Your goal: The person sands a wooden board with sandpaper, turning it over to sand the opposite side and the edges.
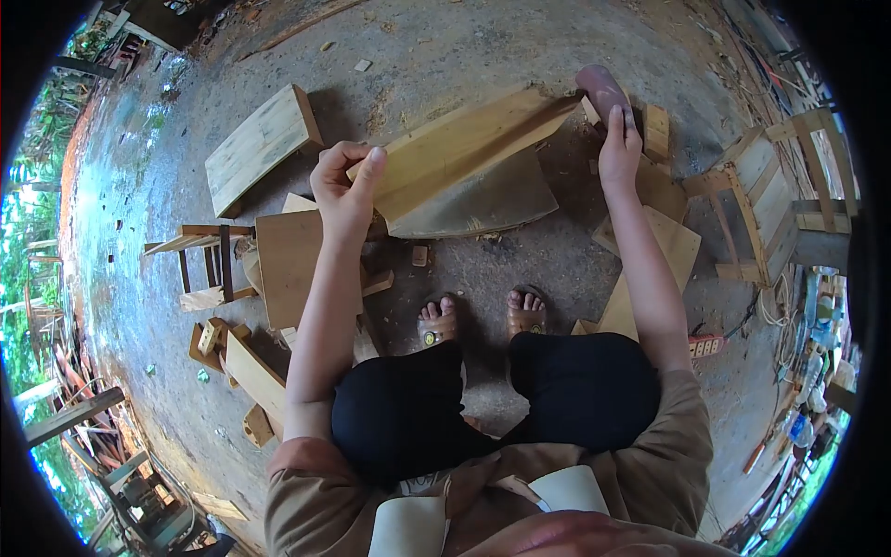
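Left hand (349, 178): closed on the left end of one wooden piece (464, 139). Right hand (620, 156): holding one reddish-brown object (603, 87), far right. Sandals (438, 329): two, near.

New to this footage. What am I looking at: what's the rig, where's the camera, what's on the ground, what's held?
There's no machine here, just a person working bare-handed. The single picture comes from a head-worn camera looking forward and down, so the sandalled feet show too. The left hand grips one end of a wooden piece. The right hand appears to hold a brownish cylinder; I can't tell what it is. Around them on the floor are a pale board, a wooden block and a power strip.
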`<state>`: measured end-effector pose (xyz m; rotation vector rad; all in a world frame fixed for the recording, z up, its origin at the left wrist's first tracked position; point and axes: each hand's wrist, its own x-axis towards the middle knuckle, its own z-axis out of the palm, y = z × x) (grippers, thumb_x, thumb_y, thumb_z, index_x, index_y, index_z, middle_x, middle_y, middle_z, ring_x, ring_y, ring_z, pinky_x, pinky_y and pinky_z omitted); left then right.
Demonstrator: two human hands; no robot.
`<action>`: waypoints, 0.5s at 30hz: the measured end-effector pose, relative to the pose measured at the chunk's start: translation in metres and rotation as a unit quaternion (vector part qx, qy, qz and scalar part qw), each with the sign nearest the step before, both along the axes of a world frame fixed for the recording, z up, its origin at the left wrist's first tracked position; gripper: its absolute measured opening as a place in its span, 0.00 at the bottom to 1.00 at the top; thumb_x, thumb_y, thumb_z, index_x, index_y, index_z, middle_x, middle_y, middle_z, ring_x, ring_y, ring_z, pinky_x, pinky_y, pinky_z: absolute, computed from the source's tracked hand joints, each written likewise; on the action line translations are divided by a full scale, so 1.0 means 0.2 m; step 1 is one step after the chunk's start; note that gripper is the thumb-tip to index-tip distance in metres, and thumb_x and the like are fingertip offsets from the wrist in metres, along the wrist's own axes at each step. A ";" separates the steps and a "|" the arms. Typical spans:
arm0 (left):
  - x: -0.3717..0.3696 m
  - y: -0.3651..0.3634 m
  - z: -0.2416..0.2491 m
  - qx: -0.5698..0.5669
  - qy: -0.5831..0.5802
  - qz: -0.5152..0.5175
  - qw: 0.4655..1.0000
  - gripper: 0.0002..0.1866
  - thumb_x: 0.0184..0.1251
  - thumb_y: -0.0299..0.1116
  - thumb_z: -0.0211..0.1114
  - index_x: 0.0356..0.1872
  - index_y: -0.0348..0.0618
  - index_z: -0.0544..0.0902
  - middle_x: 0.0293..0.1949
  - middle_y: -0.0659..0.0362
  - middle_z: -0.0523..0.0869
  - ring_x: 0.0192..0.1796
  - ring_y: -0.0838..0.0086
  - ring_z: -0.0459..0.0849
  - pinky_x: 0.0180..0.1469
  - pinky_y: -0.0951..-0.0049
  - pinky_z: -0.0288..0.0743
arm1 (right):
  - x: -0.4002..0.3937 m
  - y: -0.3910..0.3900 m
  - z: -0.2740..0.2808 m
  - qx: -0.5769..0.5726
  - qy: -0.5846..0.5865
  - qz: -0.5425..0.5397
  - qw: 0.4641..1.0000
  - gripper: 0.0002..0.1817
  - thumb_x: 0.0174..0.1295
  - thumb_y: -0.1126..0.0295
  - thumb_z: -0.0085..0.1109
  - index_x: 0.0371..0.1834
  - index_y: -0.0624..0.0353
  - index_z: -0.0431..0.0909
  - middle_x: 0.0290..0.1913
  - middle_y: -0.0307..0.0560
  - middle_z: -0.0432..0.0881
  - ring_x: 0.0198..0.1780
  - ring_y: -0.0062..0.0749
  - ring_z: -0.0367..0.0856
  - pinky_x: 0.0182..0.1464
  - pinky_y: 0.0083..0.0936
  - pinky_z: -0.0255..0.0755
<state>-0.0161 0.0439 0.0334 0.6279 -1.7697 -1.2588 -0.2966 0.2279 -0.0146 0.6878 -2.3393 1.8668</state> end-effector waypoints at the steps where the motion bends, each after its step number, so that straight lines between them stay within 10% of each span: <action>1: 0.01 -0.01 0.00 0.045 0.004 -0.052 0.998 0.08 0.54 0.30 0.66 0.25 0.37 0.77 0.27 0.63 0.80 0.31 0.84 0.74 0.36 0.84 0.66 | 0.00 0.01 0.01 0.005 -0.007 -0.006 1.000 0.25 0.64 0.54 0.43 0.45 0.71 0.72 0.40 0.53 0.78 0.44 0.32 0.74 0.49 0.24 0.64; 6: 0.04 -0.01 0.03 0.162 0.020 -0.195 0.967 0.05 0.54 0.26 0.64 0.28 0.37 0.77 0.36 0.54 0.83 0.43 0.75 0.79 0.46 0.77 0.71 | -0.01 0.01 0.02 -0.008 -0.007 -0.018 1.000 0.26 0.64 0.53 0.41 0.45 0.71 0.72 0.42 0.54 0.78 0.46 0.33 0.74 0.50 0.24 0.63; 15: 0.13 -0.05 -0.12 0.142 -0.013 -0.222 0.965 0.05 0.52 0.23 0.64 0.31 0.37 0.79 0.57 0.45 0.69 0.68 0.63 0.53 0.64 0.65 0.52 | 0.05 0.05 -0.15 0.021 -0.021 0.020 0.999 0.28 0.64 0.52 0.40 0.43 0.72 0.72 0.41 0.61 0.77 0.47 0.43 0.75 0.50 0.29 0.64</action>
